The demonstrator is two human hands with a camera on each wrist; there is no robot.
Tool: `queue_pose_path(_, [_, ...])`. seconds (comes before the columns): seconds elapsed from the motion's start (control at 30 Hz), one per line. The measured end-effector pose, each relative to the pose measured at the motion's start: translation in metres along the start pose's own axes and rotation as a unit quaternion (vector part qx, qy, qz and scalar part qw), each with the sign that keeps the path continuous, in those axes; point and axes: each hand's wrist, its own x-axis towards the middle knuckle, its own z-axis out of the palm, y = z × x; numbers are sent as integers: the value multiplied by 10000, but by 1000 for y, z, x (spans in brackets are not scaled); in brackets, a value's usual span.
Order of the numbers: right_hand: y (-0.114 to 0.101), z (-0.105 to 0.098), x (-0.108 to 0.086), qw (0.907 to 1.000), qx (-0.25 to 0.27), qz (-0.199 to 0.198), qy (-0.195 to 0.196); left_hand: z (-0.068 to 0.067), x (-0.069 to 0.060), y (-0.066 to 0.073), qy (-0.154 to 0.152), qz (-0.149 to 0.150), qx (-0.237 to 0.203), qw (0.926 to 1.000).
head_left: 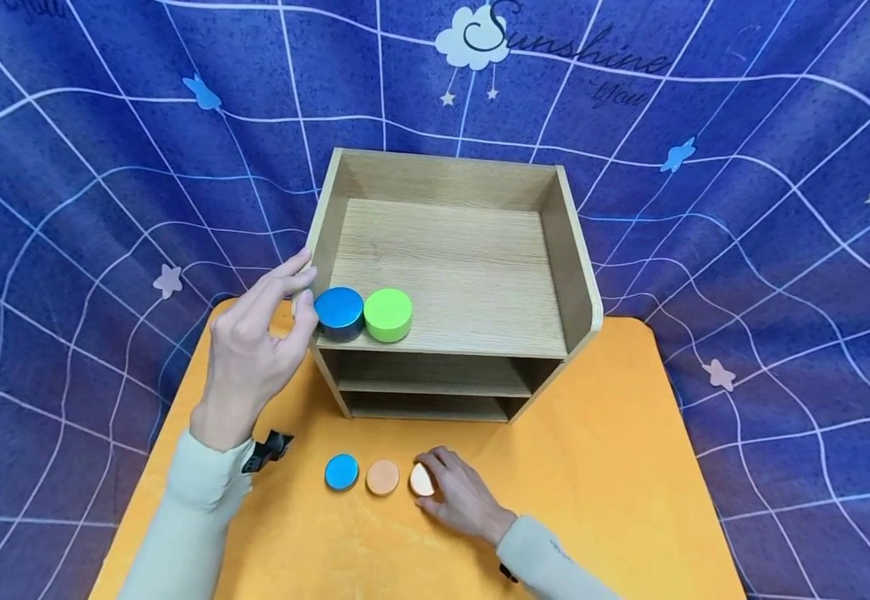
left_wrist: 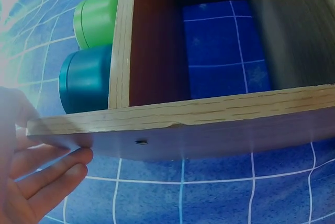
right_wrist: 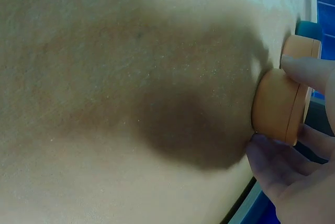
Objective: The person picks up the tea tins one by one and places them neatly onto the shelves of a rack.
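My left hand [head_left: 251, 350] grips the front edge of the wooden shelf's left side panel [head_left: 322, 225]; in the left wrist view its fingers [left_wrist: 57, 177] lie against the panel's outer face. Just inside that panel, a blue-lidded round container [head_left: 340, 314] stands beside a green one [head_left: 387, 315] on the top board. Down on the table, my right hand [head_left: 465, 497] holds a cream-topped round container [head_left: 421, 479] between thumb and fingers, also seen in the right wrist view as a pale orange container [right_wrist: 276, 106]. To its left are an orange-topped container [head_left: 382, 477] and a blue-topped one [head_left: 341, 472].
The shelf [head_left: 450, 283] has a raised back and sides, with lower compartments [head_left: 435, 373] opening toward the front. It stands on an orange tablecloth [head_left: 592, 467]. A blue patterned curtain [head_left: 435, 92] surrounds the back and sides.
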Motion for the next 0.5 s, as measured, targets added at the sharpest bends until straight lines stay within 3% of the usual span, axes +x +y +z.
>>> queue_pose_path(0.5, [-2, -1, -3, 9991, 392, 161, 70, -1, 0, -2, 9, 71, 2, 10000])
